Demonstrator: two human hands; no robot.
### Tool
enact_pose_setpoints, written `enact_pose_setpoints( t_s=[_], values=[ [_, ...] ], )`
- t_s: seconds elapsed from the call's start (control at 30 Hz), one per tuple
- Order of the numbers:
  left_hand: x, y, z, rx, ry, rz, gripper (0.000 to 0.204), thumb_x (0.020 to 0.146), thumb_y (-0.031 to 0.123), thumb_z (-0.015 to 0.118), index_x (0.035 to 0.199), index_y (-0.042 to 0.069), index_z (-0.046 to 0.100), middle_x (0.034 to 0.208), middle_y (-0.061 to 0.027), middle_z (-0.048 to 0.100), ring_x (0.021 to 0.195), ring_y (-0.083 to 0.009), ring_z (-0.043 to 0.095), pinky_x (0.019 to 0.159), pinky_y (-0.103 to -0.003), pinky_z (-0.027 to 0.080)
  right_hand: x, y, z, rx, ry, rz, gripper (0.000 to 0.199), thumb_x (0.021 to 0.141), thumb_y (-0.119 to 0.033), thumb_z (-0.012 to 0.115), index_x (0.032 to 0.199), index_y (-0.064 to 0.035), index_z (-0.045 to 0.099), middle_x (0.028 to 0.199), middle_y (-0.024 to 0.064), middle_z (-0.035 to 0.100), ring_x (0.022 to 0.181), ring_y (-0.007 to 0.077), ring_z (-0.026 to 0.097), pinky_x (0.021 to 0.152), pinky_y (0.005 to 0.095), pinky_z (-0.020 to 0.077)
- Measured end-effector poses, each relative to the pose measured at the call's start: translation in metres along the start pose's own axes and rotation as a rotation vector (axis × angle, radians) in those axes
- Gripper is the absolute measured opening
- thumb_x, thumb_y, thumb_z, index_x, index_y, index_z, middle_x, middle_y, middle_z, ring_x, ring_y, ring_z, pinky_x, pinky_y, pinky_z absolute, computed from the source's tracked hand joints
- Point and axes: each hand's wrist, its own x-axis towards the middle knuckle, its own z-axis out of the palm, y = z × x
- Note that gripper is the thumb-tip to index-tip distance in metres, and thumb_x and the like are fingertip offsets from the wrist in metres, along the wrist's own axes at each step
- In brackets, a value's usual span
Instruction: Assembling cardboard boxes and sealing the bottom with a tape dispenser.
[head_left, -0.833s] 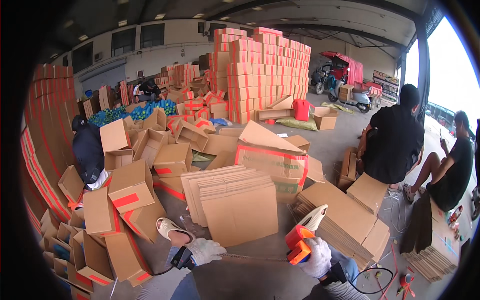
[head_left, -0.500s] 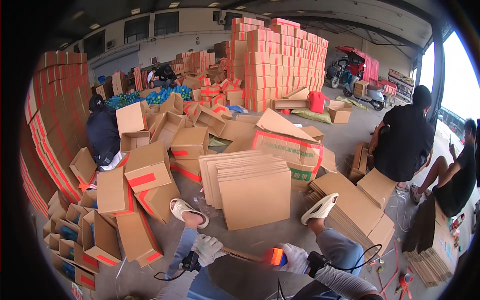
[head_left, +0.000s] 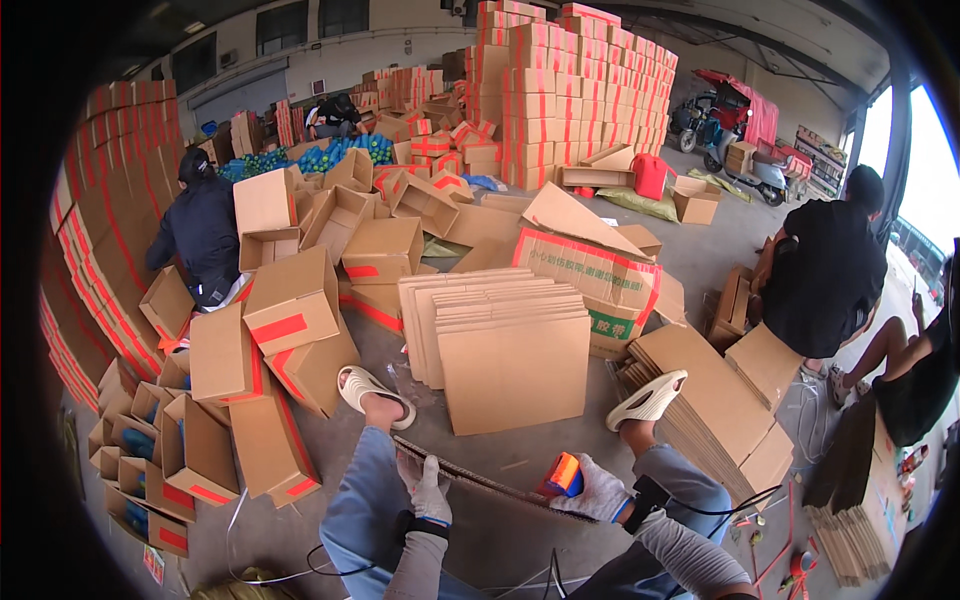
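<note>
I have a flat cardboard sheet [head_left: 492, 482] nearly edge-on, low between the knees, sloping down toward the right. My left hand [head_left: 430, 492], gloved, is on its left part with the fingers near together and pointing up; the sheet is in its grasp, though I can't tell how the far fingers lie. My right hand [head_left: 597, 492], also gloved, is curled closed around an orange-and-blue tape dispenser [head_left: 563, 474], right at the sheet's right end; I can't make out each finger there.

Just ahead, a row of flat boards [head_left: 515, 370] stands on edge, plain-faced, between two pale slippers [head_left: 375, 397]. Behind it I see a big carton [head_left: 592, 270] edged in red, bearing a line of green characters and, below, a green block with pale characters. To my right lies a pile of folded cartons [head_left: 700, 400], near a seated person in black [head_left: 825, 265]. On my left are open boxes [head_left: 295, 295] with red tape, and a person in dark clothes [head_left: 200, 225] bent beside them. Farther back rises a tall stack of taped boxes [head_left: 580, 100].
</note>
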Motion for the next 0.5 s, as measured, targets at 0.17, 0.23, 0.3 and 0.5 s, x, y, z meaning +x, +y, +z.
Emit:
enact_pose_setpoints(
  t_s=[0.17,0.23,0.3,0.5],
  values=[
    [0.019,-0.003,-0.018,0.147,-0.070,-0.087,0.073,0.087,0.003,0.066,0.151,0.020,0.036,0.142,-0.0100,0.052,0.122,-0.0262,0.057,0.102,-0.049,0.048,-0.015,-0.031,0.007,-0.300,0.093,-0.010,0.080,0.068,-0.043,0.087,0.129,-0.0065,0.051,0.111,0.0206,0.067,0.103,0.0404,0.067,0.088,0.0462,0.0559],
    [0.050,-0.021,-0.030,0.384,-0.037,0.140,0.065,0.079,-0.004,0.058,0.142,0.007,0.046,0.128,-0.0107,0.061,0.111,-0.0277,0.063,0.098,-0.041,0.050,-0.017,-0.046,0.013,-0.263,0.074,0.039,0.078,0.068,-0.040,0.086,0.129,-0.0067,0.051,0.112,0.0210,0.067,0.102,0.0411,0.067,0.087,0.0473,0.0561],
    [0.058,-0.024,-0.044,0.663,-0.087,0.346,0.061,0.077,-0.001,0.058,0.137,0.002,0.049,0.123,-0.0130,0.063,0.112,-0.0286,0.062,0.098,-0.038,0.050,-0.023,-0.051,0.019,-0.242,0.113,0.093,0.075,0.069,-0.036,0.084,0.129,-0.0072,0.050,0.112,0.0217,0.067,0.101,0.0417,0.067,0.087,0.0485,0.0562],
    [0.004,0.106,0.024,1.640,-0.854,0.286,0.061,0.080,0.012,0.060,0.137,-0.005,0.046,0.110,-0.0301,0.066,0.108,-0.0452,0.063,0.093,-0.047,0.052,-0.015,0.013,-0.044,0.137,0.612,0.361,0.067,0.072,-0.032,0.084,0.119,-0.0035,0.047,0.102,0.0227,0.068,0.094,0.0393,0.069,0.081,0.0436,0.0559]
  ],
)
